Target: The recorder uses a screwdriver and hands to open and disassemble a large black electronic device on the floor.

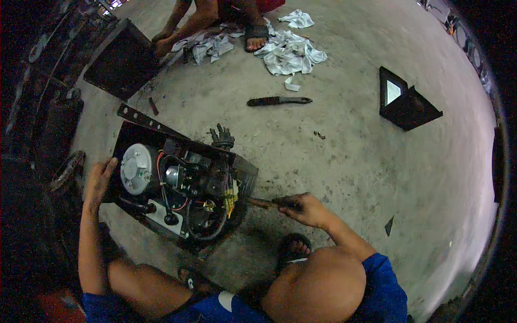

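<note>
A dark, open-topped metal housing point(175, 141) sits tilted on the floor in front of me. Inside it are a round silver motor point(138, 169), a smaller metal part, wires and yellow connectors point(230, 200). My left hand point(100, 178) grips the housing's left edge, fingers closed against the wall. At the opposite side, my right hand point(303, 209) is closed round a slim, brownish tool point(261, 203). The tool points left and its tip reaches the housing's right end; what kind of tool it is cannot be made out.
Beyond the housing lie a dark glove point(222, 137) and a wire brush point(279, 101). White rags point(291, 52) are heaped near another person's foot point(256, 40); that person's hand touches a dark box point(125, 60). An angled dark panel point(406, 105) stands at right.
</note>
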Action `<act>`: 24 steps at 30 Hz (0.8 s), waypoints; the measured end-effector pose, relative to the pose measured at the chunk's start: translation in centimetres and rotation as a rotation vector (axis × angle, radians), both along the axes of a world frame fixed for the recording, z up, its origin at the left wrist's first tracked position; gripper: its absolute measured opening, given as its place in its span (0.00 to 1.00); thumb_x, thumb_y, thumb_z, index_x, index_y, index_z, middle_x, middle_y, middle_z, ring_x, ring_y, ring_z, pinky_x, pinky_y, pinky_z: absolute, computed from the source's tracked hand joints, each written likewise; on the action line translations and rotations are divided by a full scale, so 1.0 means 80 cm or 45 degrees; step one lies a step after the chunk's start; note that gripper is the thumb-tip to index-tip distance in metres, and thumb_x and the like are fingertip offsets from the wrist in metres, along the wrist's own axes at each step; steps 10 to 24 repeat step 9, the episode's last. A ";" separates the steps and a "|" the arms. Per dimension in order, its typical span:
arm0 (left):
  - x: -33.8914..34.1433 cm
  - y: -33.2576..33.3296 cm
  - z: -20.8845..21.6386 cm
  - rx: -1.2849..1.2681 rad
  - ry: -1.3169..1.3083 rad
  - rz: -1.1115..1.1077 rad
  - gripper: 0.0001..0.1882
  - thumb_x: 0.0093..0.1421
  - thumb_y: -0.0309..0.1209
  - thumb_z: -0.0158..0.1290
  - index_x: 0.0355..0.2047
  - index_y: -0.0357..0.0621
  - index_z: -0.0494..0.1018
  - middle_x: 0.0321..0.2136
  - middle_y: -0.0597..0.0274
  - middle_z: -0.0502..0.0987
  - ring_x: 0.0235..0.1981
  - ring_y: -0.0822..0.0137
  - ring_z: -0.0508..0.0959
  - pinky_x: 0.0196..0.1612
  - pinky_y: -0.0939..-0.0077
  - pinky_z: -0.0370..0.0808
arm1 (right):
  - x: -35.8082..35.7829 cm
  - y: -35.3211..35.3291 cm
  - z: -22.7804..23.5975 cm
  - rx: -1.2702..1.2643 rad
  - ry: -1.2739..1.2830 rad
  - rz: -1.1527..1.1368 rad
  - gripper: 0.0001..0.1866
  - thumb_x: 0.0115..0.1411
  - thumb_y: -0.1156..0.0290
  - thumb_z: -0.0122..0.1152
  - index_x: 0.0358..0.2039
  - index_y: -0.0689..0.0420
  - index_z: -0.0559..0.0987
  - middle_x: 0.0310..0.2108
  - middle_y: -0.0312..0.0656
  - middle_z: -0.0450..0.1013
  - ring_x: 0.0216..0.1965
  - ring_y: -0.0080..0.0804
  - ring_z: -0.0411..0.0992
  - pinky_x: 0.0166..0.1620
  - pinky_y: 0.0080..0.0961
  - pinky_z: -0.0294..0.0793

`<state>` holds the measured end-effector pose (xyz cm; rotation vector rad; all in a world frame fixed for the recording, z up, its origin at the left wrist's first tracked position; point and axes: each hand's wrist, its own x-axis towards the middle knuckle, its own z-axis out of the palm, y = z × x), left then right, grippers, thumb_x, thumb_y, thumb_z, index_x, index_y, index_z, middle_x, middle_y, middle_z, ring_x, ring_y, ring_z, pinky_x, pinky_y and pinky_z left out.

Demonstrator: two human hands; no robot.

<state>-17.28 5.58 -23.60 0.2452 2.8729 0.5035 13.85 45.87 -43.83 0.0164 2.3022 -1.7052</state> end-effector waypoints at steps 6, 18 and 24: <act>-0.006 -0.018 -0.008 -0.064 -0.005 -0.021 0.27 0.62 0.48 0.48 0.46 0.33 0.73 0.44 0.48 0.77 0.45 0.58 0.75 0.52 0.70 0.66 | 0.014 0.008 0.031 0.251 -0.176 0.103 0.20 0.56 0.63 0.58 0.48 0.55 0.75 0.40 0.52 0.75 0.39 0.47 0.76 0.45 0.35 0.73; 0.001 -0.013 -0.006 -0.447 0.037 0.093 0.24 0.62 0.49 0.47 0.51 0.47 0.72 0.53 0.46 0.70 0.61 0.58 0.62 0.66 0.54 0.40 | 0.001 0.002 0.014 0.413 0.301 0.100 0.22 0.54 0.63 0.61 0.50 0.53 0.75 0.46 0.51 0.74 0.47 0.46 0.73 0.54 0.37 0.68; 0.001 -0.013 -0.006 -0.447 0.037 0.093 0.24 0.62 0.49 0.47 0.51 0.47 0.72 0.53 0.46 0.70 0.61 0.58 0.62 0.66 0.54 0.40 | 0.001 0.002 0.014 0.413 0.301 0.100 0.22 0.54 0.63 0.61 0.50 0.53 0.75 0.46 0.51 0.74 0.47 0.46 0.73 0.54 0.37 0.68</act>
